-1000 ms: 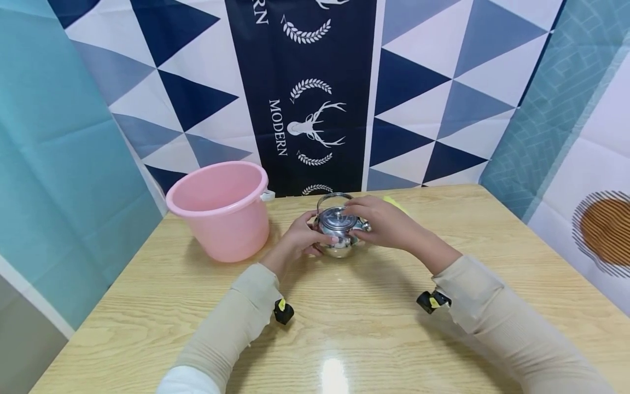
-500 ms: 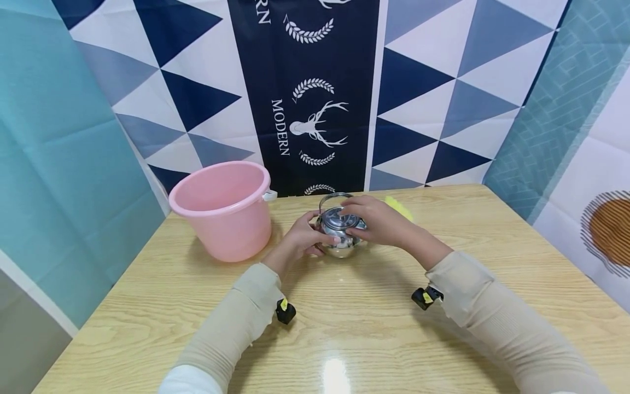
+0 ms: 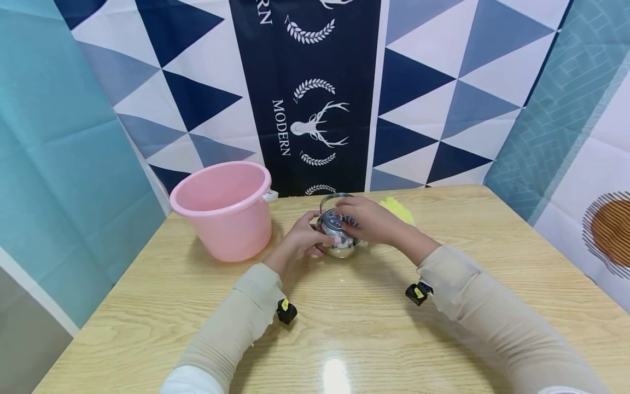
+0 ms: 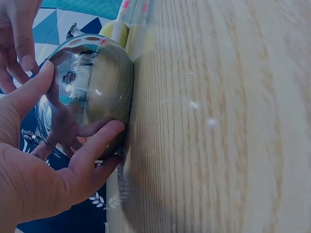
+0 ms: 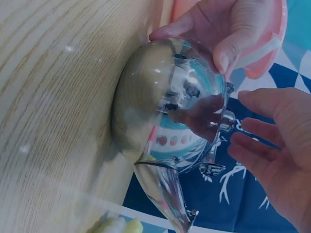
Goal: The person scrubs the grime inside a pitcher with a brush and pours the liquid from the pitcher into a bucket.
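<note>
A small shiny metal teapot [image 3: 340, 253] with a raised hoop handle [image 3: 328, 198] stands upright near the table's back edge. Its left side is held by my left hand [image 3: 301, 235], thumb and fingers spread round the belly in the left wrist view. Over the lid [image 3: 330, 220] hovers my right hand [image 3: 370, 220]. In the right wrist view, the right thumb and loosely bent fingers are close to the lid's knob [image 5: 227, 121], with a visible gap. The spout [image 5: 163, 187] shows in that view; the right hand hides it from the head camera.
A pink bucket [image 3: 231, 232] stands to the left of the teapot. Behind the right hand lies a bright yellow fuzzy object [image 3: 396, 209], partly hidden. Patterned cloth walls [image 3: 315, 82] rise directly behind the wooden table [image 3: 374, 323].
My right hand has shifted left over the lid, from the spout side toward the knob, uncovering more of the yellow object. The left hand and teapot stay put; the head view turns slightly.
</note>
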A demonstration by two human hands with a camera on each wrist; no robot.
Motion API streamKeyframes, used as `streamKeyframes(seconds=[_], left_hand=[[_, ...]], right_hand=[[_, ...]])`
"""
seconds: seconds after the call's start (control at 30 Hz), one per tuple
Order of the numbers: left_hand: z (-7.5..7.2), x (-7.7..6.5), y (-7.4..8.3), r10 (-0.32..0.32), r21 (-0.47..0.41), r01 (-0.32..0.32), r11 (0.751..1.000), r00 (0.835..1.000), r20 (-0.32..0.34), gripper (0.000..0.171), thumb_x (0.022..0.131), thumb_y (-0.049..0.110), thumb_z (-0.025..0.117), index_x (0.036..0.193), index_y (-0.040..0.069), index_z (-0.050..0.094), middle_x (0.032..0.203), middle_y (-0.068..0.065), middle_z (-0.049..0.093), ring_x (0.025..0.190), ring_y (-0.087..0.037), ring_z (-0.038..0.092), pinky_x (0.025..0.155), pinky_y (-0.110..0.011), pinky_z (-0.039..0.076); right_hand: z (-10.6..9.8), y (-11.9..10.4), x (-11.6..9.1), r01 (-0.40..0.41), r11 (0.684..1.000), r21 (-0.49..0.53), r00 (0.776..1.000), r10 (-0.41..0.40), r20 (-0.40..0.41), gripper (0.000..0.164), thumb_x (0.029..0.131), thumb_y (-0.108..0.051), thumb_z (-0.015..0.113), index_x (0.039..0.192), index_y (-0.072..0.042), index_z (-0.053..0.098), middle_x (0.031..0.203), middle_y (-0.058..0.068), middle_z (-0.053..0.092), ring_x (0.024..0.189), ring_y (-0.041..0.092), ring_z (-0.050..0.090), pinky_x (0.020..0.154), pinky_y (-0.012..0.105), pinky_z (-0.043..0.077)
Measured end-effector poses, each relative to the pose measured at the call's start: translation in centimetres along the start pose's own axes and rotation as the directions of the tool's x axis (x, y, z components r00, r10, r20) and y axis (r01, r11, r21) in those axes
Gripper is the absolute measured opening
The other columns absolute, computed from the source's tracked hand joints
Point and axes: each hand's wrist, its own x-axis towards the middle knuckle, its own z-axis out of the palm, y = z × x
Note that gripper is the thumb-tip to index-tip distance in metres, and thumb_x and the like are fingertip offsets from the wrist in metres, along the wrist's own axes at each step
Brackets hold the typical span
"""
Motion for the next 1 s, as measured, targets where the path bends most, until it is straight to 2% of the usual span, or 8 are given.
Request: streamKeyframes(seconds=[0.17, 0.33, 0.7, 0.83, 1.0], left_hand=[[0.0, 0.1, 0.0, -0.003, -0.001, 0.003, 1.0, 1.0, 0.002, 0.09, 0.073, 0.003, 0.086, 0.145, 0.025, 0.038, 0.122, -0.017, 0.049, 0.072, -0.024, 0.059, 0.078, -0.048, 0.059], [0.1, 0.0, 0.1, 0.001, -0.007, -0.001, 1.0, 1.0, 0.003, 0.088, 0.073, 0.003, 0.085, 0.145, 0.024, 0.038, 0.122, -0.017, 0.049, 0.075, -0.024, 0.059, 0.077, -0.048, 0.059], [0.1, -0.1, 0.1, 0.01, -0.011, -0.01, 1.0, 1.0, 0.027, 0.088, 0.075, 0.001, 0.084, 0.145, 0.022, 0.036, 0.12, -0.018, 0.048, 0.068, -0.025, 0.058, 0.072, -0.046, 0.06], [0.1, -0.2, 0.1, 0.01, -0.03, -0.009, 1.0, 1.0, 0.029, 0.087, 0.075, -0.001, 0.083, 0.145, 0.023, 0.036, 0.123, -0.018, 0.047, 0.076, -0.025, 0.06, 0.075, -0.049, 0.059], [0.2, -0.1, 0.0, 0.009, -0.052, -0.008, 0.999, 1.0, 0.025, 0.085, 0.075, -0.003, 0.082, 0.143, 0.024, 0.038, 0.125, -0.018, 0.045, 0.089, -0.028, 0.061, 0.08, -0.052, 0.058]], right_hand=[[0.4, 0.2, 0.3, -0.018, 1.0, -0.017, 1.0, 0.018, 0.019, 0.021, 0.087, -0.002, 0.069, 0.108, 0.002, 0.069, 0.116, 0.018, 0.063, 0.106, 0.032, 0.061, 0.09, 0.042, 0.054], [0.7, 0.4, 0.6, -0.029, 0.999, -0.027, 0.999, 0.029, 0.021, 0.021, 0.088, -0.001, 0.068, 0.108, 0.002, 0.069, 0.115, 0.017, 0.063, 0.105, 0.031, 0.061, 0.09, 0.041, 0.054], [1.2, 0.5, 1.1, -0.044, 0.999, 0.004, 0.999, 0.044, 0.006, 0.019, 0.089, 0.01, 0.057, 0.097, -0.001, 0.07, 0.101, 0.011, 0.065, 0.096, 0.026, 0.062, 0.084, 0.039, 0.056], [1.3, 0.4, 1.0, -0.049, 0.999, 0.008, 0.999, 0.05, -0.009, 0.018, 0.088, 0.01, 0.058, 0.095, -0.002, 0.069, 0.099, 0.01, 0.064, 0.095, 0.026, 0.061, 0.084, 0.039, 0.055], [1.3, 0.5, 1.0, -0.012, 1.0, 0.005, 0.997, 0.012, -0.078, 0.015, 0.084, 0.01, 0.062, 0.09, -0.002, 0.069, 0.093, 0.009, 0.063, 0.089, 0.025, 0.059, 0.081, 0.038, 0.055]])
